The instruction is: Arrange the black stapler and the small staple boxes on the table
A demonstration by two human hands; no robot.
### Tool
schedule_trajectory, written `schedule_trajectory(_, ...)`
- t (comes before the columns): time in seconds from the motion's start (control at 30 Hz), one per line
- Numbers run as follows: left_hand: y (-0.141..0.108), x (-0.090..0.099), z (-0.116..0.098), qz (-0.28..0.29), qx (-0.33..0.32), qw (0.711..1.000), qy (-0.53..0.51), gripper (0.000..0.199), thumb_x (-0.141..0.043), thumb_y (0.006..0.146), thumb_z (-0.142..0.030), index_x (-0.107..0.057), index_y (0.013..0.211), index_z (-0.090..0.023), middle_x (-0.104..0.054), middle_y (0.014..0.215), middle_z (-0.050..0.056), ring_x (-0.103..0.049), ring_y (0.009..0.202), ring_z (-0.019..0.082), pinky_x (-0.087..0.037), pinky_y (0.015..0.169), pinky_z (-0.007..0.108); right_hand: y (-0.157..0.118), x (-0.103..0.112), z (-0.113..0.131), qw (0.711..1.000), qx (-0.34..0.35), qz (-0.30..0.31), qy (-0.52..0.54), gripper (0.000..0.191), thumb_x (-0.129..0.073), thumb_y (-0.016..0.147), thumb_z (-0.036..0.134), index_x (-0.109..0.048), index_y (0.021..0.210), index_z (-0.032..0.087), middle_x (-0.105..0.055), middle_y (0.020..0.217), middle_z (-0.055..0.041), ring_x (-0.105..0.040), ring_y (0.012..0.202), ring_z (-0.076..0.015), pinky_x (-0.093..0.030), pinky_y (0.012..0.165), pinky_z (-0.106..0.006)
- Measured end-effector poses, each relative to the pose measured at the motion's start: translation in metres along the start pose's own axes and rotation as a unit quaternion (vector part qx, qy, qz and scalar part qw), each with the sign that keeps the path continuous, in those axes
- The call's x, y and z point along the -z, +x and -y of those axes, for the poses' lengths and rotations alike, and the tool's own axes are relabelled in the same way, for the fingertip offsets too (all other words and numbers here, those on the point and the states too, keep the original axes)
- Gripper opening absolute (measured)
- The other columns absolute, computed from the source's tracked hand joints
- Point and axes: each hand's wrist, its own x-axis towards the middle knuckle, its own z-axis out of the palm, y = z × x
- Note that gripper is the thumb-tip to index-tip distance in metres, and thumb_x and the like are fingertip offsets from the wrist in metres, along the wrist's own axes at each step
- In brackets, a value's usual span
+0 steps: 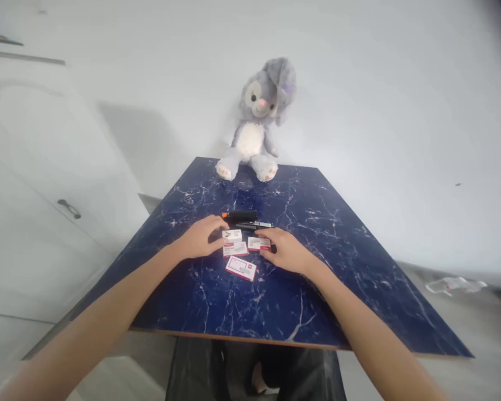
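My left hand [202,236] has thumb and fingers closed around the left end of a small white box [234,235] with a dark picture on it, perhaps a staple box. Under and just in front of that lies a red-and-white box [235,249]. My right hand [286,249] grips another small red-and-white box [256,243] at its right side, fingers behind and thumb in front. Nearer to me, a further red-and-white box [241,268] lies flat and touched by neither hand. Behind the boxes are a black stapler [254,225] and a black, thick object with an orange end [241,215].
A grey plush rabbit [250,139] sits at the far edge of the blue marble-patterned table [317,301], against the white wall. A white cabinet door with a dark handle [69,209] stands at left. Clear plastic [455,285] lies on the floor at right.
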Motion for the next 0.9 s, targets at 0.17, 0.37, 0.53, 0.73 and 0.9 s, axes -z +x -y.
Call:
schedule_trajectory(0.17, -0.001, 0.006, -0.001, -0.008, 0.015, 0.999, -0.04, 0.037, -0.066, 0.085, -0.044, -0.059, 0.116, -0.024, -0.063, 0.116, 0.007, -0.061, 0.1, 0.024, -0.051, 0.091, 0.038, 0.003, 0.005, 0.004, 0.999, -0.026, -0.022, 0.011, 0.041, -0.07, 0.084, 0.025, -0.065, 0.125, 0.019, -0.071, 0.117, -0.0093, -0.066, 0.093, -0.0219, -0.051, 0.088, -0.036)
schedule_trajectory(0.37, 0.004, -0.006, 0.011, -0.068, 0.06, 0.996, -0.017, 0.051, -0.064, 0.088, -0.051, -0.057, 0.132, -0.026, -0.058, 0.13, 0.008, -0.058, 0.115, 0.027, -0.049, 0.102, 0.042, 0.003, 0.016, 0.004, 0.997, -0.061, 0.005, 0.04, 0.011, -0.069, 0.084, 0.031, -0.065, 0.083, 0.021, -0.07, 0.081, -0.001, -0.062, 0.07, -0.0161, -0.046, 0.066, -0.028)
schedule_trajectory(0.53, 0.008, -0.015, 0.025, -0.121, 0.121, 0.985, -0.016, 0.048, -0.057, 0.095, -0.044, -0.054, 0.139, -0.026, -0.058, 0.137, 0.008, -0.061, 0.115, 0.025, -0.049, 0.103, 0.04, 0.008, 0.019, -0.011, 0.99, -0.086, -0.094, 0.061, 0.01, -0.068, 0.082, 0.029, -0.064, 0.081, 0.021, -0.07, 0.078, 0.0001, -0.064, 0.071, -0.0165, -0.049, 0.069, -0.028)
schedule_trajectory(0.73, 0.024, -0.023, 0.037, -0.052, 0.157, 0.984, -0.068, 0.06, -0.069, 0.085, -0.042, -0.056, 0.141, -0.025, -0.067, 0.132, 0.008, -0.067, 0.11, 0.027, -0.05, 0.103, 0.041, 0.013, 0.004, -0.036, 0.947, -0.237, -0.183, 0.119, 0.015, -0.061, 0.084, 0.023, -0.07, 0.095, 0.021, -0.077, 0.091, -0.0033, -0.074, 0.084, -0.0193, -0.055, 0.086, -0.033)
schedule_trajectory(0.9, 0.041, -0.025, 0.047, -0.01, 0.182, 0.971, -0.157, 0.066, -0.081, 0.071, -0.044, -0.065, 0.132, -0.024, -0.074, 0.119, 0.007, -0.071, 0.105, 0.028, -0.054, 0.099, 0.041, 0.013, -0.008, -0.035, 0.944, -0.256, -0.184, 0.102, 0.02, -0.058, 0.083, 0.021, -0.071, 0.098, 0.023, -0.078, 0.091, -0.002, -0.075, 0.084, -0.0196, -0.055, 0.087, -0.033)
